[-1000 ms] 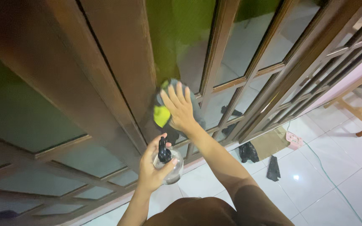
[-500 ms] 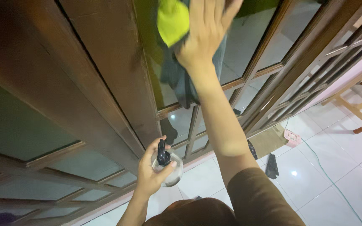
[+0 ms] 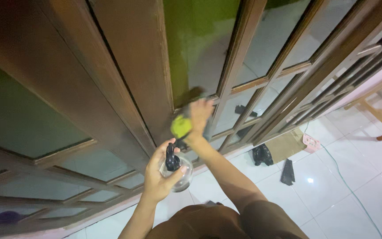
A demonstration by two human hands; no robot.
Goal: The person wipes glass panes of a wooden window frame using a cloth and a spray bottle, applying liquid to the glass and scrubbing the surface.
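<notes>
Two hands: right hand (image 3: pixel 198 116) presses cloth (image 3: pixel 181 126) on glass, left hand (image 3: pixel 160 177) clasps spray bottle (image 3: pixel 176 170).

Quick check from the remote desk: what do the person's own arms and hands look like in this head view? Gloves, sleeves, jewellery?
Both hands are bare, with no gloves: left hand, right hand, which is motion-blurred. No watch or rings show. The forearms are uncovered. A brown short sleeve covers the right upper arm, matching the brown top below.

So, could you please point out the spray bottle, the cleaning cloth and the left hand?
spray bottle (image 3: pixel 178 174): head view, on its clear round body.
cleaning cloth (image 3: pixel 181 126): head view, on its yellow-green part.
left hand (image 3: pixel 158 179): head view, on the palm around the bottle.
</notes>
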